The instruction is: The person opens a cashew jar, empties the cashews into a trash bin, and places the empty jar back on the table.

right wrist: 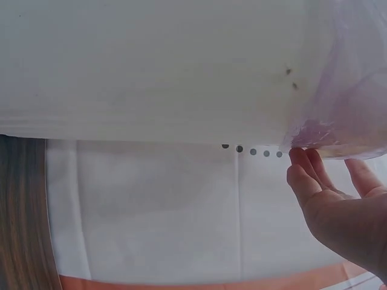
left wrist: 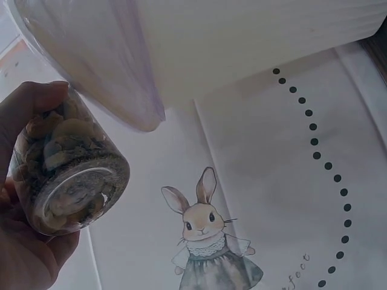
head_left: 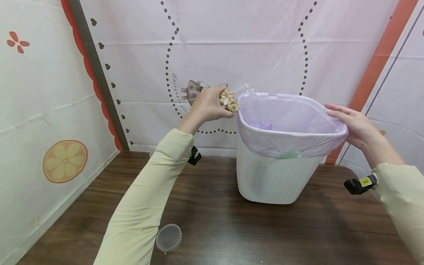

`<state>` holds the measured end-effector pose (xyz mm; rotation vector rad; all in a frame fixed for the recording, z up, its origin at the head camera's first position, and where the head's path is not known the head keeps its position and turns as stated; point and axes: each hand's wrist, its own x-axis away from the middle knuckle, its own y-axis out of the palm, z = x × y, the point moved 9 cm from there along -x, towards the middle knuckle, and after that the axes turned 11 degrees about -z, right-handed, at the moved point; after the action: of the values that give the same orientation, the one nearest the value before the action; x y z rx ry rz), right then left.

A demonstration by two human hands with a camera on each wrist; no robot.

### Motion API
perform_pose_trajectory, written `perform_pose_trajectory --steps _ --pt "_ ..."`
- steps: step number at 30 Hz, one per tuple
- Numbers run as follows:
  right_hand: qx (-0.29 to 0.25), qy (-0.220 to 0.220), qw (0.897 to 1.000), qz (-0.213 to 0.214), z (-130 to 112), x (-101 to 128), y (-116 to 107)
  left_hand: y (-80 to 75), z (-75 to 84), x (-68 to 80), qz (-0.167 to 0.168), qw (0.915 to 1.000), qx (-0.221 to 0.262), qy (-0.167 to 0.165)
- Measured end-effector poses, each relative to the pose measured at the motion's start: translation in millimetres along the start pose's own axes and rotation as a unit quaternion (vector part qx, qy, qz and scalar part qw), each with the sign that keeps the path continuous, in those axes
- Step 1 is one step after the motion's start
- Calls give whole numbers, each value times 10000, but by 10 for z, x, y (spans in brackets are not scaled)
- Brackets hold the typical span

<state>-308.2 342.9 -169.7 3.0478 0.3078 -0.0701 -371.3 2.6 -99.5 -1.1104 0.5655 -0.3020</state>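
Starting at the left of my head view, a small clear lid (head_left: 169,237) lies flat on the dark wooden table (head_left: 298,228), just beside my left sleeve and well apart from everything else. Above it, my left hand (head_left: 207,106) is raised at the height of the bin's rim, its fingers curled round a clear jar (head_left: 228,100) full of pale nuts. The jar is tipped on its side, its open end pointing toward the bin and lying just beside the near left edge of the rim. From my left wrist camera I see the jar's (left wrist: 69,175) round bottom facing the lens, the nuts packed against the wall, with my thumb and palm (left wrist: 24,241) wrapped about it.

In the middle stands the white bin (head_left: 273,176) on the table, lined with a thin purple bag (head_left: 288,141) folded over the rim.

At the right, my right hand (head_left: 351,123) rests against the bag at the bin's right edge, fingers straight and relaxed, gripping nothing. The right wrist camera shows those fingertips (right wrist: 305,175) touching the bag's (right wrist: 344,115) hanging fold.
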Motion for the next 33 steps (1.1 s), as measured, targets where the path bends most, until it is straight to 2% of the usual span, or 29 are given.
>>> perform_pose_trajectory --steps 5,13,27,33 --pt "-2 77 10000 48 20 -25 -2 12 20 -28 -40 9999 -144 -49" --pt "-199 135 9997 41 73 -38 -13 -12 100 -46 41 9989 -454 107" --pt "-310 331 9988 183 121 -31 -37 -22 170 -91 108 9955 -939 40" --pt "-250 261 9992 197 97 -29 -24 -40 252 -105 183 9898 -1402 150"
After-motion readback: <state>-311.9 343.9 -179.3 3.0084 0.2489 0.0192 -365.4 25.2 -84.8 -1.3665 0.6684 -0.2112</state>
